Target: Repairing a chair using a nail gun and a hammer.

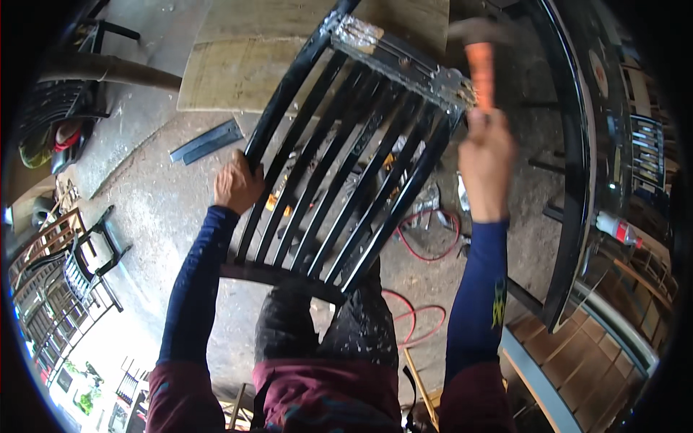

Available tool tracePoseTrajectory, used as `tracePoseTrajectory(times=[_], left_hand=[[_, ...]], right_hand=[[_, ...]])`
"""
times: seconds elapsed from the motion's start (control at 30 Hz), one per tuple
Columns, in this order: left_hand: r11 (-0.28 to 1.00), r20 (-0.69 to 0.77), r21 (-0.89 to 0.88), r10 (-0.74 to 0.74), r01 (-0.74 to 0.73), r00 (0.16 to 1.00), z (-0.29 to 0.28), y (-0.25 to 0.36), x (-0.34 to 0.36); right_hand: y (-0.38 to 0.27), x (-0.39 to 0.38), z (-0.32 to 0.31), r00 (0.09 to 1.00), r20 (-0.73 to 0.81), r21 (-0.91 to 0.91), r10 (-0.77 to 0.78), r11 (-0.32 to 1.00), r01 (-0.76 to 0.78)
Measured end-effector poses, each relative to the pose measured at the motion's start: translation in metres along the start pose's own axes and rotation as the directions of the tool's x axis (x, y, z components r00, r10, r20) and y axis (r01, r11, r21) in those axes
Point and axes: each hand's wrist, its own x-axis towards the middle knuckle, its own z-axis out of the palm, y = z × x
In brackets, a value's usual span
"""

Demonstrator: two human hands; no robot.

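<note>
A black slatted wooden chair back (328, 162) stands tilted in front of my body, its lower rail near my thighs. My left hand (238, 182) is wrapped round its left side post. On the right, my right hand (486, 162) grips the orange handle of a hammer (480, 72); the hammer head is smeared by motion. The hammer is raised beside the right end of the chair's far rail (404, 61), whose surface looks scraped, with whitish patches. Whether the hammer touches the rail I cannot tell.
A plywood sheet (245, 72) lies beyond the chair, with a dark flat board (207, 142) beside it. Red hose (415, 317) coils on the concrete floor. A long black table edge (577, 166) runs along the right, with a plastic bottle (617, 229) beyond. Other chairs (72, 278) stand left.
</note>
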Motion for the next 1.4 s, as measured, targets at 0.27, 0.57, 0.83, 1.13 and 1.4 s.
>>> tracePoseTrajectory(times=[0.27,0.57,0.83,1.13,1.4], left_hand=[[0.999,0.021,-0.036,0.000,0.001,1.000,0.012,0.026,0.004],[0.996,0.121,-0.073,-0.033,0.042,0.992,0.002,0.036,0.009],[0.998,0.084,-0.050,-0.039,0.044,0.996,0.004,0.014,-0.002],[0.999,0.066,-0.023,-0.037,0.039,0.997,-0.001,0.000,-0.010],[0.998,0.086,-0.010,-0.053,0.054,0.995,0.010,-0.005,-0.006]], right_hand=[[0.066,-0.023,0.039,0.977,0.212,0.048,0.032,0.998,-0.044],[0.033,-0.029,0.091,0.984,0.166,-0.090,0.066,0.995,-0.051],[-0.043,-0.005,0.041,0.945,-0.314,0.200,0.089,0.979,-0.026],[-0.047,0.009,-0.012,0.952,-0.249,0.252,0.178,0.961,-0.114],[0.013,0.000,0.020,0.989,0.099,-0.055,0.111,0.993,-0.106]])
